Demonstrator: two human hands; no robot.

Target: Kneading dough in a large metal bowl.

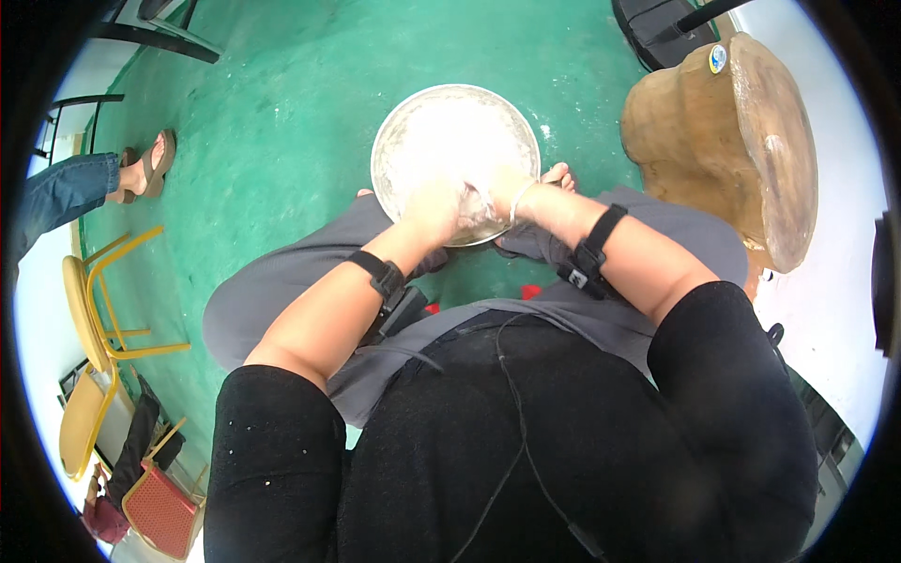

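Observation:
A round metal basin (377,167) stands on the floor between my feet. A bright white mass (458,131), too overexposed to make out as powder or dough, fills much of it. Both hands reach down into the basin at its near side. My left hand (435,205) lies toward the left, its fingers lost in the glare. My right hand (503,186), with a pale bangle at the wrist, is close beside it, fingers likewise washed out. Between them some whitish, wet-looking stuff (476,208) shows near the basin's bottom.
A carved wooden stump stool (690,122) stands at the right by a white wall, a black bag (662,36) behind it. At the left are another person's sandalled feet (150,169), yellow-framed chairs (89,314) and a red-seated chair (161,507). The floor (282,141) is green.

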